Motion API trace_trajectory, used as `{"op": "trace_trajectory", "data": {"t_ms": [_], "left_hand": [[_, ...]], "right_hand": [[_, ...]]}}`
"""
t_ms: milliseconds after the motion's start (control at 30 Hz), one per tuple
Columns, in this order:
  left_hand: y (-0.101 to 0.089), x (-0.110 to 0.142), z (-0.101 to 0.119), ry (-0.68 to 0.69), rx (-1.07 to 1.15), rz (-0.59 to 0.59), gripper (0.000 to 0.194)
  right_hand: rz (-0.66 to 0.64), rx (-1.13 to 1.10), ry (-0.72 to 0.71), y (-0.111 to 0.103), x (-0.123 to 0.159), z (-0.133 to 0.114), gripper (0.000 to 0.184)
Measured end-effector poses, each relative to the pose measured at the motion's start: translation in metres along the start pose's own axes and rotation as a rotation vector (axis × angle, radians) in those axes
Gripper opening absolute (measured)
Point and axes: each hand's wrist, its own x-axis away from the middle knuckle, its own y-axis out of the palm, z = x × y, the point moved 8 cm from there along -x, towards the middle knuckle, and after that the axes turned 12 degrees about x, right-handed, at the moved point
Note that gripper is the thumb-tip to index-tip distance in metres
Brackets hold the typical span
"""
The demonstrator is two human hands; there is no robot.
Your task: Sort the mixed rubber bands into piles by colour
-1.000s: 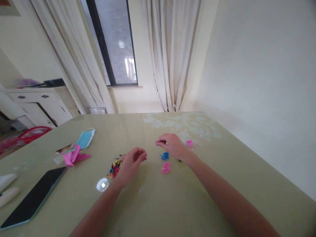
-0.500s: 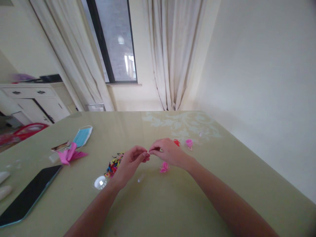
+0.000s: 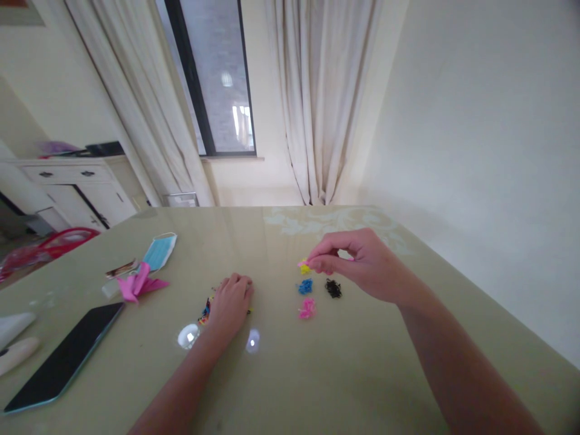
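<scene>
My left hand (image 3: pixel 231 302) rests on a mixed pile of small coloured rubber bands (image 3: pixel 205 312), fingers bent downward over it and covering most of it. To the right, my right hand (image 3: pixel 351 263) pinches a small pink rubber band (image 3: pixel 302 263) between thumb and forefinger, just above a yellow heap (image 3: pixel 305 270). Below that heap lie a blue heap (image 3: pixel 305 286) and a pink heap (image 3: pixel 307 308). A black heap (image 3: pixel 333 288) sits under the right hand's palm side. Whatever lies behind the right hand is mostly hidden.
A round clear lid-like object (image 3: pixel 188 336) lies beside my left wrist. Farther left are a black tablet (image 3: pixel 67 356), a pink folded-paper shape (image 3: pixel 140 284) and a blue face mask (image 3: pixel 160 251). The wall borders the table (image 3: pixel 317 386) on the right.
My hands were together at the fingertips and have parted. The left has come down onto the mixed pile; the right has moved right, uncovering the blue, yellow and black heaps.
</scene>
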Motion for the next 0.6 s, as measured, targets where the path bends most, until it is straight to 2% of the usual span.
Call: {"op": "trace_trajectory", "data": {"t_ms": [300,500,600], "left_hand": [[-0.002,0.0,0.006,0.02,-0.019,0.01,0.026],[-0.004,-0.002,0.007,0.057,-0.006,0.095,0.027],[-0.005,-0.005,0.004,0.059,0.089,0.129,0.026]], "right_hand": [[0.049,0.022,-0.041,-0.011,0.005,-0.005,0.022],[0.126,0.11,-0.034,-0.023,0.014,-0.017,0.022],[0.165,0.179,-0.031,-0.017,0.018,-0.016,0.02]]}}
